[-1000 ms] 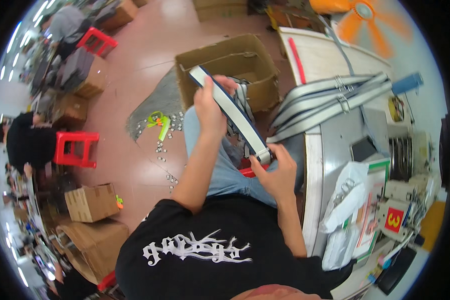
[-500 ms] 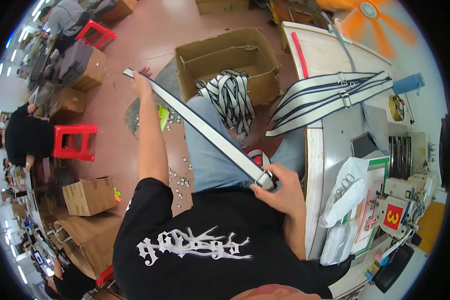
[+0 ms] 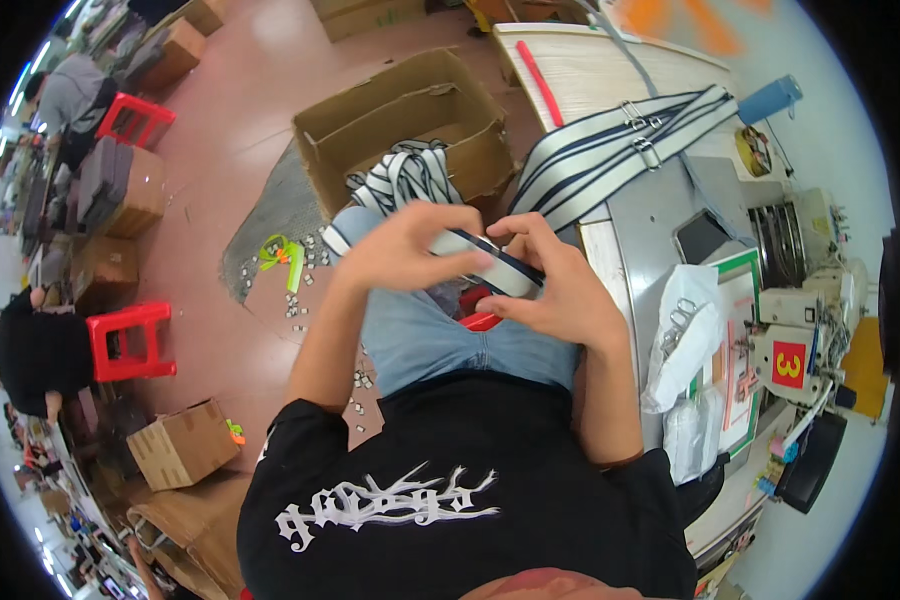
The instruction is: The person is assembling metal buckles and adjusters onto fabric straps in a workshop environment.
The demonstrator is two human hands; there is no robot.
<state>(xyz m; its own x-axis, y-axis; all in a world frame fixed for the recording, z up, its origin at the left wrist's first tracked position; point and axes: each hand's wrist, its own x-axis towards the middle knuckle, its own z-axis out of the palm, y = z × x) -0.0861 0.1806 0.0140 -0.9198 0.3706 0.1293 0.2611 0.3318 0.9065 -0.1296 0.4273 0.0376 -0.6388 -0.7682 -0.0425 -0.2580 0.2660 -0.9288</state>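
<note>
My left hand [image 3: 410, 250] and my right hand [image 3: 555, 285] are close together over my lap, both closed on a white strap with dark edges [image 3: 480, 258]. The strap runs between the two hands, and part of it is hidden under my fingers. Just beyond my hands a bundle of striped straps [image 3: 400, 180] hangs out of an open cardboard box [image 3: 370, 130] on the floor. More striped straps with metal buckles [image 3: 620, 150] lie across the work table [image 3: 580, 70] to my right.
A white plastic bag [image 3: 685, 335] and a sewing machine [image 3: 800, 340] are on the table at right. Small metal parts and a green item [image 3: 285, 255] litter the floor. Red stools [image 3: 130, 340], cardboard boxes [image 3: 180, 445] and seated people are at left.
My left arm, stretched far out to the left with the strap pulled taut, has come back in. Both hands now meet over my lap with the strap gathered short between them.
</note>
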